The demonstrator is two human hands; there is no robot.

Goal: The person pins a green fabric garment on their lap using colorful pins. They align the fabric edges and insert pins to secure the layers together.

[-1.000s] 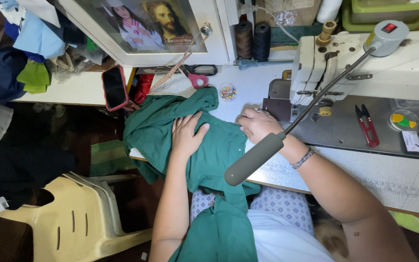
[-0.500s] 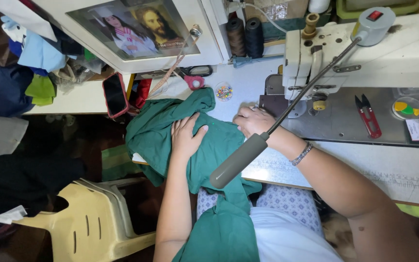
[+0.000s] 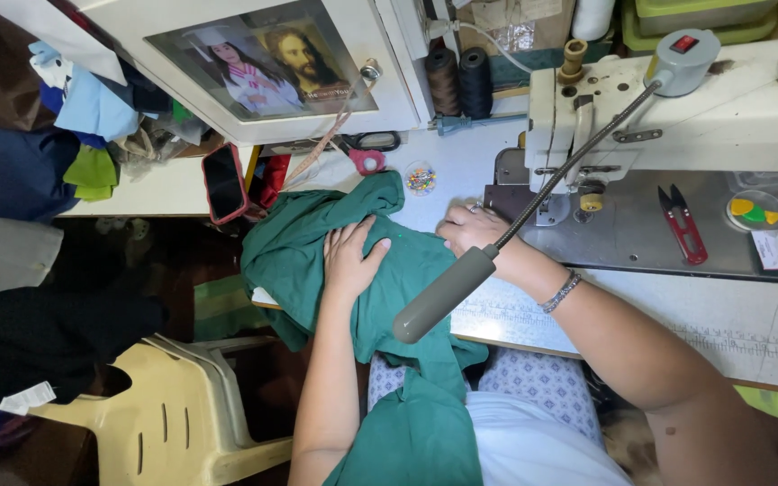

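A green cloth (image 3: pixel 317 243) is spread over the table's left end and drapes down into my lap. My left hand (image 3: pixel 350 256) lies flat on it, fingers apart, pressing it onto the table. My right hand (image 3: pixel 472 227) rests on the cloth's right edge, close to the presser foot of the white sewing machine (image 3: pixel 677 99); its fingertips are partly hidden. A grey gooseneck lamp (image 3: pixel 447 292) crosses in front of my right wrist, which wears a bracelet.
Red thread snips (image 3: pixel 682 225) and a small dish of chalk pieces (image 3: pixel 754 211) lie on the machine bed. A pin box (image 3: pixel 420 178), pink-handled scissors (image 3: pixel 366 148), a phone (image 3: pixel 224 183) and two thread cones (image 3: pixel 459 79) sit behind the cloth. A yellow plastic chair (image 3: pixel 182 414) stands at the left.
Both hands stay on the green cloth in nearly the same places. The view has shifted slightly as my head moved.
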